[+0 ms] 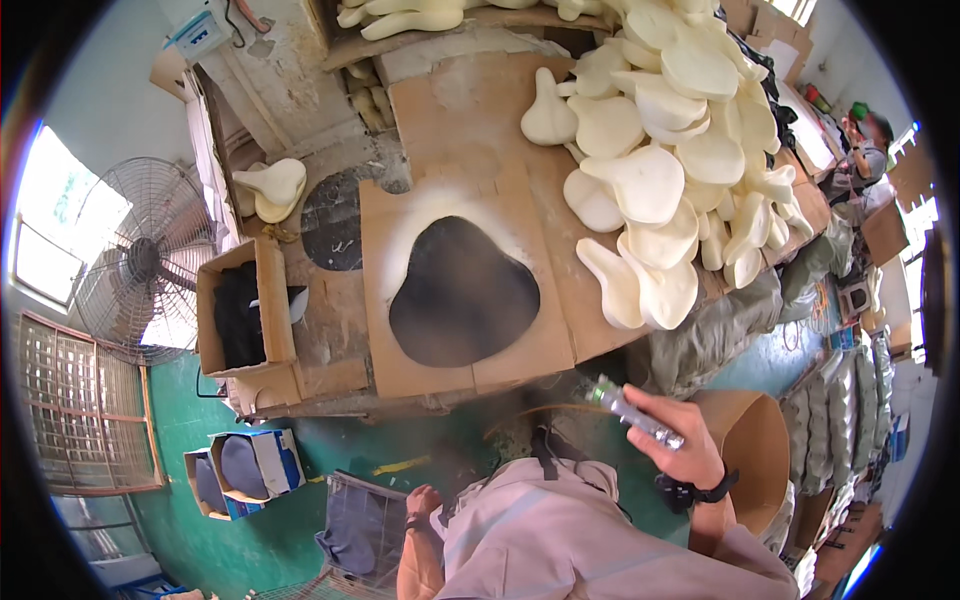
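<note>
My right hand (680, 436) is closed round a small silver spray gun (640, 418) with a green end, held out past the table's front edge. My left hand (424, 500) hangs low beside my body, its fingers curled, and nothing shows in it. In front of me a black rounded triangular shape (465, 295) shows in the middle of a cardboard sheet (500, 215), with whitish spray residue around its upper edge. Whether it lies on the sheet or shows through a cut-out I cannot tell. Right of it is a heap of cream foam saddle pads (648, 185).
An open carton (280, 310) with black pieces stands at the table's left, near more foam pads (275, 188). A large fan (145, 260) is further left. Boxes (245, 465) sit on the green floor; another carton (750, 440) stands by my right arm. A person (868, 150) is far right.
</note>
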`<state>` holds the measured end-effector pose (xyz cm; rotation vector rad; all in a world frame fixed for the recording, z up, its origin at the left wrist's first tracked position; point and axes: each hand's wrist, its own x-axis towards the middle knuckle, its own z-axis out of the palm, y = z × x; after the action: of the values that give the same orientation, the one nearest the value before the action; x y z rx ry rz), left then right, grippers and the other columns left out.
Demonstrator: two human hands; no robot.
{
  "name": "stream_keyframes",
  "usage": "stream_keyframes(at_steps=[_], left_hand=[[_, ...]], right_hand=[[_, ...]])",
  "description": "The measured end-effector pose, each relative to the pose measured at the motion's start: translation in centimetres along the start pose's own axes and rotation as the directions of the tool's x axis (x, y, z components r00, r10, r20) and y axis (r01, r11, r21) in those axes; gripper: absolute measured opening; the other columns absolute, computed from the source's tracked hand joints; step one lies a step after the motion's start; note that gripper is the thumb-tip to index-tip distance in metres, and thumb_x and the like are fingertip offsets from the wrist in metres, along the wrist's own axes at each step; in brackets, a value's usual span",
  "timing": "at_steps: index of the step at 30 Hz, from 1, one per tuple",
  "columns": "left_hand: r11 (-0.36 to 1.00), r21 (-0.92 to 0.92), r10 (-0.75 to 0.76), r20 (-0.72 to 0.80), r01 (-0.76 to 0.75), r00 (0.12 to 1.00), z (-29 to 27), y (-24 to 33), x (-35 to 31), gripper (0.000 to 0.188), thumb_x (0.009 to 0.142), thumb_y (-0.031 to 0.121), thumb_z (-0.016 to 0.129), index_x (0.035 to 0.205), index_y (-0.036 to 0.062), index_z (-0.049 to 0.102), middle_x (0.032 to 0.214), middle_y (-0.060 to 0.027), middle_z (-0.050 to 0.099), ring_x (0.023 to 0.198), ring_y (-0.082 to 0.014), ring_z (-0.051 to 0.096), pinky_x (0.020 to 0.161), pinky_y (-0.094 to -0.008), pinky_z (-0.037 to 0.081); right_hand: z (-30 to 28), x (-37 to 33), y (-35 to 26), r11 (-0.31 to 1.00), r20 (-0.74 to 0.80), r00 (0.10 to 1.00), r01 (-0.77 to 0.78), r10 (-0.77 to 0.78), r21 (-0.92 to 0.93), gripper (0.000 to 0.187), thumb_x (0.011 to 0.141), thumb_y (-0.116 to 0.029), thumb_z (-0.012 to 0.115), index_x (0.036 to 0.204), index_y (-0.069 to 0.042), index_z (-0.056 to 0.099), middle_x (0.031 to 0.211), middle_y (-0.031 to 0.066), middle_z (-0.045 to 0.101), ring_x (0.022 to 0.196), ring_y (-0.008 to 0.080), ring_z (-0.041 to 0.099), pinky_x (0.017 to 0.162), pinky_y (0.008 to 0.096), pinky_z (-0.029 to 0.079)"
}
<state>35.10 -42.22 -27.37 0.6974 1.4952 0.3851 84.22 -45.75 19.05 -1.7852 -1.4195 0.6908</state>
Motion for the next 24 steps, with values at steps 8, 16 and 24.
stream_keyframes(at_steps=[8, 16, 24], left_hand=[[0.942, 0.061, 0.312, 0.201, -0.330, 0.928, -1.4, -3.0, 4.3, 0.032, 0.091, 0.011, 0.065, 0.119, -0.0023, 0.060, 0.077, -0.0046, 0.061, 0.065, -0.0183, 0.062, 0.055, -0.0323, 0.050], [0.990, -0.024, 0.141, 0.274, -0.139, 0.951, -1.9, -2.1, 4.3, 0.030, 0.096, 0.008, 0.054, 0.123, -0.0036, 0.059, 0.087, -0.0097, 0.064, 0.081, -0.0239, 0.064, 0.069, -0.0374, 0.054], [0.941, 0.104, 0.293, 0.229, -0.323, 0.928, -2.6, -4.5, 4.4, 0.016, 0.082, 0.018, 0.070, 0.088, 0.0030, 0.067, 0.081, -0.0083, 0.068, 0.080, -0.0222, 0.067, 0.073, -0.0310, 0.056]], right_hand=[[0.7, 0.6, -0.5, 0.991, -0.058, 0.994, -0.081, 0.087, 0.102, 0.054, 0.080, 0.001, 0.073, 0.132, 0.001, 0.059, 0.100, 0.0175, 0.069, 0.081, 0.0316, 0.067, 0.075, 0.0345, 0.052], [0.8, 0.5, 0.2, 0.999, -0.024, 1.000, 0.011, -0.010, 0.048, 0.057, 0.079, 0.002, 0.074, 0.134, 0.000, 0.058, 0.097, 0.0175, 0.068, 0.081, 0.0322, 0.066, 0.075, 0.0355, 0.053], [-0.7, -1.0, 0.0, 0.995, 0.071, 0.993, -0.096, 0.093, 0.035, 0.052, 0.082, 0.001, 0.072, 0.132, 0.002, 0.059, 0.102, 0.0184, 0.069, 0.085, 0.0308, 0.068, 0.079, 0.0338, 0.052]])
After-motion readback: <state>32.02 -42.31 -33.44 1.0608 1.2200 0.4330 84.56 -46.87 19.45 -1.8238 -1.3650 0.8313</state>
